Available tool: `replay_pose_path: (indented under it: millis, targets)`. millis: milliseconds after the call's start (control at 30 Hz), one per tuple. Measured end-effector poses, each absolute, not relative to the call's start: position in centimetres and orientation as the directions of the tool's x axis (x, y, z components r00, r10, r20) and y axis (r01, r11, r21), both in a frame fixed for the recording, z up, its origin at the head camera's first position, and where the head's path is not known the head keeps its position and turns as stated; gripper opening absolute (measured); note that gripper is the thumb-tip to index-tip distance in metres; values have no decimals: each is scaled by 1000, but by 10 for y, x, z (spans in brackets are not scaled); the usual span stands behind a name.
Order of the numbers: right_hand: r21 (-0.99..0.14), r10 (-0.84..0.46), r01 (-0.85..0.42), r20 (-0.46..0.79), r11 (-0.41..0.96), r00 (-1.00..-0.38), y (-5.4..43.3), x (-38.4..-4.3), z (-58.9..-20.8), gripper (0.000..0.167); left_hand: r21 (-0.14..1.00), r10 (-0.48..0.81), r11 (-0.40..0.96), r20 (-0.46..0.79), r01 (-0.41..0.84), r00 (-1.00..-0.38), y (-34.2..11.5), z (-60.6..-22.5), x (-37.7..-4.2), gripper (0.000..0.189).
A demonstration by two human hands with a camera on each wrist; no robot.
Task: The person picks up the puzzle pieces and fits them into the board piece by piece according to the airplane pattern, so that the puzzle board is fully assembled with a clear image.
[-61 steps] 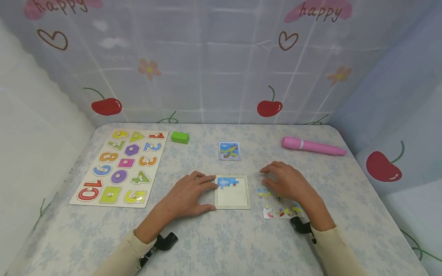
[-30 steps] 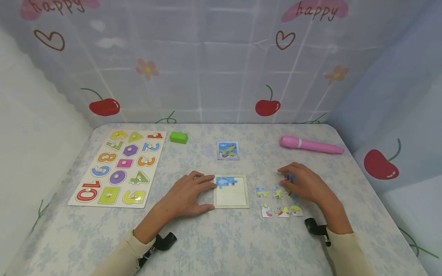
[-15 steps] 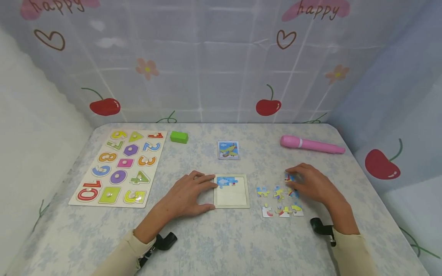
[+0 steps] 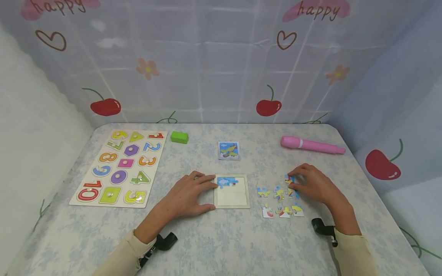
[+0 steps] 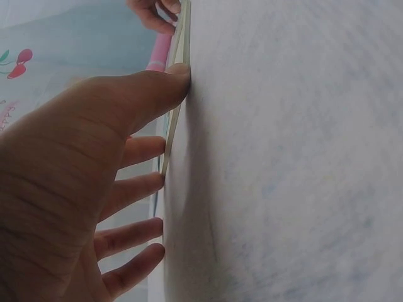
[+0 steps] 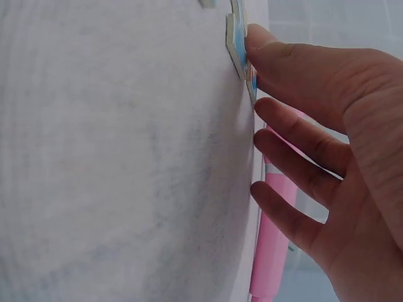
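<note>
In the head view my left hand [image 4: 186, 194] lies at the left side of a small square puzzle tray [image 4: 232, 209]. Its thumb and fingertips touch the rim, fingers nearly straight; the left wrist view shows the same contact. Joined sky-blue puzzle pieces [image 4: 226, 181] fill the tray's upper left. To the right, my right hand [image 4: 315, 186] pinches a red-and-blue puzzle piece [image 4: 289, 179] between thumb and index finger, low at the table. Several loose pieces lie in two rows just below, among them a yellow-and-blue piece [image 4: 278, 194] and a white-and-pink piece [image 4: 267, 211].
A picture card of a yellow plane [image 4: 229, 150] lies behind the tray. A number-and-shape board [image 4: 119, 168] is at the left, with a green block [image 4: 179, 137] beside its far corner. A pink stick-like object [image 4: 312, 145] lies at the back right.
My right hand has moved right from beside the tray to the far right loose piece, uncovering the other pieces. My left hand has stayed at the tray.
</note>
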State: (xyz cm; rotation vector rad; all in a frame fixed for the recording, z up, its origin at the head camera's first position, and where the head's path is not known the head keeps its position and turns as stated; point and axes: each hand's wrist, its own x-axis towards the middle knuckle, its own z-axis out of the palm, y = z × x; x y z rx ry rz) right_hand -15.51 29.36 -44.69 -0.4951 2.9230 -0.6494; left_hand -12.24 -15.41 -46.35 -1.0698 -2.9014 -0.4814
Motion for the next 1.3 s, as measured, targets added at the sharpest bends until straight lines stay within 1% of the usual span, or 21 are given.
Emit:
replay_pose_path:
  millis: [467, 833, 1300]
  targets:
    - [-399, -297, -250, -61, 882, -953, 284, -155, -445, 41, 298, 630, 717, 111, 631, -768, -154, -465, -121, 64]
    - [-400, -348, -309, -28, 863, -937, 269, -157, -436, 41, 302, 627, 722, 97, 623, -773, -153, -462, -121, 63]
    - [-362, -394, -362, -17, 859, -919, 247, -166, -424, 39, 313, 619, 727, 87, 611, -780, -153, -462, -122, 62]
